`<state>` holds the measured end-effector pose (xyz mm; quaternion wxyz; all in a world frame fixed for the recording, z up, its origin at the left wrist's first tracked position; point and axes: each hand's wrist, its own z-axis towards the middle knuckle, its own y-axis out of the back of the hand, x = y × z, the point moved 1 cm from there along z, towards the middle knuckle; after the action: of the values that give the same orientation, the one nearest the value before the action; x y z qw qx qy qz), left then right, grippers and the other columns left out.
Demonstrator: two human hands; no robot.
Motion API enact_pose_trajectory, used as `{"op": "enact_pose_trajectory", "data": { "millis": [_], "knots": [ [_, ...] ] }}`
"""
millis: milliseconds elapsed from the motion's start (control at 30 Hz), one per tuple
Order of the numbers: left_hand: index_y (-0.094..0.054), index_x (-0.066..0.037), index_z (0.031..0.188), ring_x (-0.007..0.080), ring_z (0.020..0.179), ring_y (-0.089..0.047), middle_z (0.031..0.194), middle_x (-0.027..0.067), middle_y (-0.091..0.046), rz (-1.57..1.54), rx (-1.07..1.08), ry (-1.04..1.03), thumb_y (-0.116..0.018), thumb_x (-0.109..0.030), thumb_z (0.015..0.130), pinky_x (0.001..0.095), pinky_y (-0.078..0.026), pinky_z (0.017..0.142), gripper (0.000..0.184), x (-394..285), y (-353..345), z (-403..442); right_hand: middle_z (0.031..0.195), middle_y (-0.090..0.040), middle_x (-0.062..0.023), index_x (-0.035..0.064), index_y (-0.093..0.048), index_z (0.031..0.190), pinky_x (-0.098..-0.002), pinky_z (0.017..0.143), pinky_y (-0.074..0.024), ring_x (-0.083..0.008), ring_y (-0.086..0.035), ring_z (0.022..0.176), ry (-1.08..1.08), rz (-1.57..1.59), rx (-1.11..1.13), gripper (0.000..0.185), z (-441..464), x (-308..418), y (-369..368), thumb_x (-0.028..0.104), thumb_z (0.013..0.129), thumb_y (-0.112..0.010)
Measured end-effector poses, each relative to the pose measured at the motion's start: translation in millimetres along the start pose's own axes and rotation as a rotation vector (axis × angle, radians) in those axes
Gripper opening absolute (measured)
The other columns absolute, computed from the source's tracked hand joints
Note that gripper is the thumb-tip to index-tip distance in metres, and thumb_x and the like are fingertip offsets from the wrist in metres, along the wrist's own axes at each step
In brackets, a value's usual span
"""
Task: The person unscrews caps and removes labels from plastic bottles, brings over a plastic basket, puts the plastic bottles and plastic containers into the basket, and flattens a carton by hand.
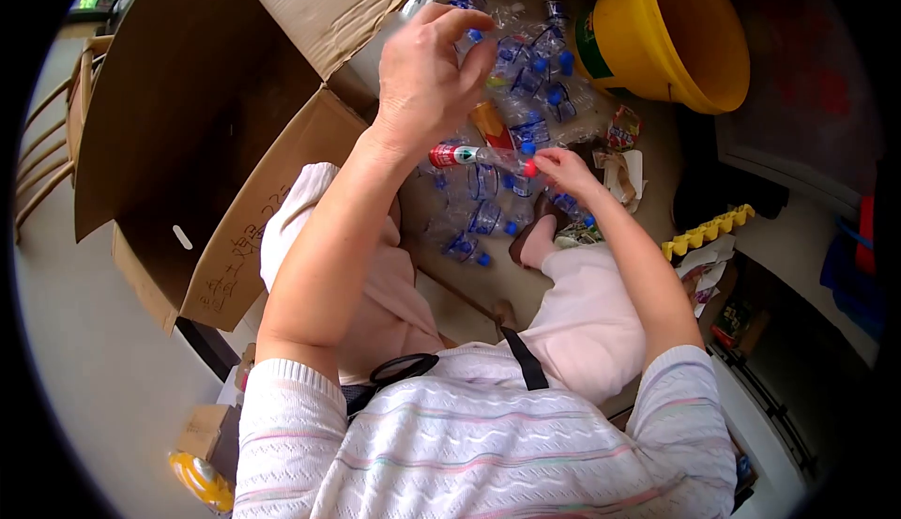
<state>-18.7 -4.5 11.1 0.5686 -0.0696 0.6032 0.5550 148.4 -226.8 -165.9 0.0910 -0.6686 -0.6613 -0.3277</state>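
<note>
My left hand (427,78) is raised above the bottles beside the cardboard box (253,209), its fingers bent and the thumb apart from the index finger, with nothing visible held. Lower and to the right, my right hand (568,172) pinches the red-capped end of a clear plastic bottle (455,155) with a red label, which lies nearly level and points left. Many clear bottles with blue caps (486,217) are spread over the floor beneath both hands. An orange and red bottle (491,125) lies among them, between my hands.
At the upper right a yellow bucket (615,40) lies tilted, its mouth facing right. The large box stands open on the left, near a wooden chair (70,125). A yellow egg tray (709,231) and crumpled paper (621,181) are on the right. My legs frame the lower floor.
</note>
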Motion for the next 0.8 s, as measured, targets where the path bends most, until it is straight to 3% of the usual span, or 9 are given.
{"op": "enact_pose_trajectory", "data": {
  "millis": [67, 167, 200, 267, 433, 533, 567, 633, 800],
  "knots": [
    [-0.064, -0.003, 0.095, 0.0127, 0.074, -0.06, 0.087, 0.0067, -0.06, -0.085, -0.017, 0.041, -0.062, -0.007, 0.078, 0.024, -0.048, 0.059, 0.017, 2, 4, 3, 0.094, -0.065, -0.0092, 0.004, -0.06, 0.106, -0.0313, 0.076, -0.0472, -0.0173, -0.061, 0.085, 0.217, -0.335, -0.139, 0.035, 44, -28, 5, 0.029, 0.082, -0.06],
    [-0.062, -0.003, 0.096, 0.0119, 0.07, -0.058, 0.086, 0.007, -0.059, -0.077, 0.075, 0.011, -0.062, -0.004, 0.078, 0.0243, -0.047, 0.057, 0.018, -5, 5, -8, 0.099, -0.064, -0.0132, 0.0039, -0.062, 0.104, -0.0314, 0.08, -0.046, -0.0238, -0.061, 0.09, 0.157, -0.325, -0.345, 0.031, 84, -23, 20, 0.022, 0.079, -0.058],
    [-0.061, -0.004, 0.094, 0.0172, 0.07, -0.059, 0.087, 0.009, -0.058, -0.026, 0.216, 0.052, -0.063, -0.002, 0.074, 0.0277, -0.047, 0.059, 0.021, -21, 7, -17, 0.099, -0.064, -0.0138, 0.004, -0.063, 0.103, -0.0323, 0.08, -0.0459, -0.025, -0.061, 0.092, 0.153, -0.293, -0.391, 0.03, 102, -28, 27, 0.021, 0.079, -0.057],
    [-0.06, -0.008, 0.09, 0.0279, 0.078, -0.056, 0.086, 0.0093, -0.055, 0.059, 0.435, -0.087, -0.065, -0.006, 0.068, 0.0363, -0.048, 0.065, 0.023, -36, -6, -42, 0.103, -0.063, -0.0136, 0.0075, -0.063, 0.103, -0.0354, 0.084, -0.0445, -0.0285, -0.059, 0.096, 0.129, -0.332, -0.424, 0.03, 121, -21, 36, 0.022, 0.079, -0.054],
    [-0.057, -0.005, 0.085, 0.0237, 0.075, -0.053, 0.078, 0.0078, -0.049, -0.008, 0.786, -0.205, -0.062, -0.013, 0.072, 0.0337, -0.043, 0.062, 0.016, -48, -3, -68, 0.101, -0.064, -0.0129, 0.0095, -0.064, 0.102, -0.034, 0.083, -0.0448, -0.0277, -0.06, 0.095, 0.021, -0.444, -0.513, 0.029, 180, -23, 66, 0.022, 0.078, -0.054],
    [-0.058, -0.004, 0.09, 0.0224, 0.076, -0.052, 0.081, 0.0079, -0.05, -0.015, 0.755, -0.172, -0.061, -0.014, 0.072, 0.0325, -0.043, 0.062, 0.022, -44, 11, -62, 0.102, -0.063, -0.0139, 0.0098, -0.064, 0.103, -0.0337, 0.083, -0.0446, -0.0282, -0.059, 0.097, 0.017, -0.374, -0.61, 0.03, 208, -26, 82, 0.023, 0.078, -0.055],
    [-0.059, -0.003, 0.092, 0.0221, 0.076, -0.052, 0.082, 0.0079, -0.051, -0.015, 0.736, -0.152, -0.061, -0.015, 0.072, 0.0322, -0.042, 0.062, 0.024, -44, 14, -59, 0.108, -0.061, -0.0123, 0.0087, -0.059, 0.111, -0.0319, 0.085, -0.0424, -0.026, -0.057, 0.101, -0.027, -0.345, -0.601, 0.032, 215, -25, 86, 0.018, 0.081, -0.053],
    [-0.059, -0.003, 0.096, 0.0216, 0.078, -0.053, 0.085, 0.0086, -0.052, -0.024, 0.799, -0.15, -0.06, -0.016, 0.071, 0.0315, -0.043, 0.063, 0.028, -46, 20, -55, 0.111, -0.06, -0.0133, 0.0086, -0.057, 0.116, -0.0328, 0.088, -0.0411, -0.0265, -0.056, 0.104, 0.013, -0.063, -0.595, 0.035, 227, -26, 90, 0.014, 0.081, -0.05],
    [-0.059, -0.002, 0.099, 0.022, 0.084, -0.055, 0.096, 0.012, -0.055, -0.06, 0.883, -0.124, -0.056, -0.016, 0.067, 0.0294, -0.045, 0.066, 0.035, -50, 17, -51, 0.115, -0.057, -0.0099, 0.0092, -0.052, 0.123, -0.0297, 0.09, -0.038, -0.0217, -0.053, 0.105, -0.01, 0.215, -0.45, 0.041, 241, -16, 97, 0.005, 0.082, -0.049]
  ]
}}
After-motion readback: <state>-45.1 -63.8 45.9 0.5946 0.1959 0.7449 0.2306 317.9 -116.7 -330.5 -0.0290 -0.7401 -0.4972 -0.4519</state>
